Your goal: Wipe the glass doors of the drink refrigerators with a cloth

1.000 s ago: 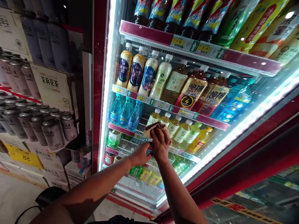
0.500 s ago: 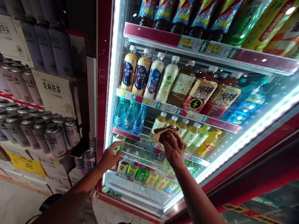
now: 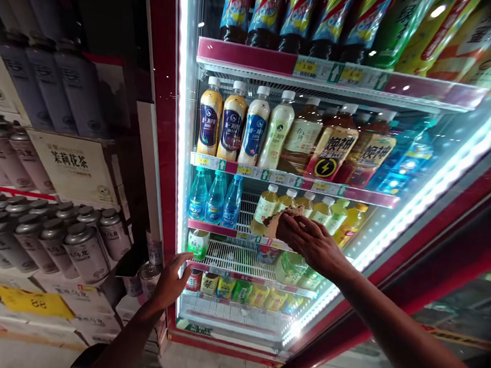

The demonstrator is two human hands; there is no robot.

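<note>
A crumpled brown cloth (image 3: 279,223) is gripped in my right hand (image 3: 308,239), in front of the third shelf of a lit drinks cooler. Pale-labelled bottles (image 3: 264,209) stand beside and behind it. My left hand (image 3: 173,282) is at the cooler's left edge, fingers apart and holding nothing, just below a green-labelled bottle (image 3: 198,244). Blue bottles (image 3: 214,199) stand on the shelf above that bottle. Bare wire rack (image 3: 233,257) shows between my two hands.
Upper shelves hold milk-tea bottles (image 3: 254,127) and dark bottles with bright labels (image 3: 297,16). On the left are stacked metal-capped bottles (image 3: 86,252) and cartons (image 3: 75,167). The red cooler frame (image 3: 165,147) stands between; a red-edged door (image 3: 371,300) is at the right.
My right hand has moved slightly right with the cloth, its forearm now reaching in more from the right. My left hand has dropped lower, below the green-labelled bottle. The view has shifted a little.
</note>
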